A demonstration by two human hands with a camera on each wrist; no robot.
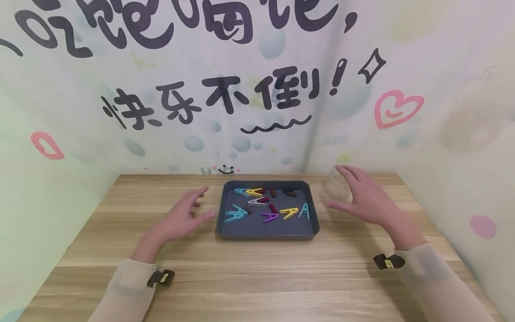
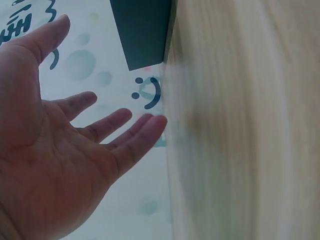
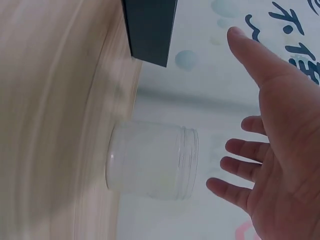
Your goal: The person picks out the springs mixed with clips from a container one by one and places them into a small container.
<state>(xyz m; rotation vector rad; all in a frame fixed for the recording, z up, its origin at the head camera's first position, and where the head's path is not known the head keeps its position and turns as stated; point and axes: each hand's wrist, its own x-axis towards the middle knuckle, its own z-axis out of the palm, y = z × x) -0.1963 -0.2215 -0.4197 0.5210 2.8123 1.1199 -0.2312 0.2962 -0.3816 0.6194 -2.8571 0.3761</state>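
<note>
My left hand [image 1: 181, 218] hovers just left of a dark grey tray [image 1: 265, 229], its fingers spread and holding nothing. On the other side, my right hand [image 1: 364, 197] is beside a clear jar [image 3: 150, 160], fingers apart and not gripping it. In the head view the hand partly covers that jar. Inside the tray lie small clips: blue clips [image 1: 235, 217], a yellow clip [image 1: 289, 213], a purple clip [image 1: 270, 218] and a pale grey clip [image 1: 256, 202]. Dark red pieces [image 1: 273, 208] and dark coiled pieces [image 1: 290, 193] are scattered among them.
The wooden table [image 1: 257, 277] runs back to a printed cloth backdrop [image 1: 181, 147] behind the tray. Side walls of similar cloth flank the table. Each wrist wears a dark band, with a small black clasp [image 1: 389, 261] on the right one.
</note>
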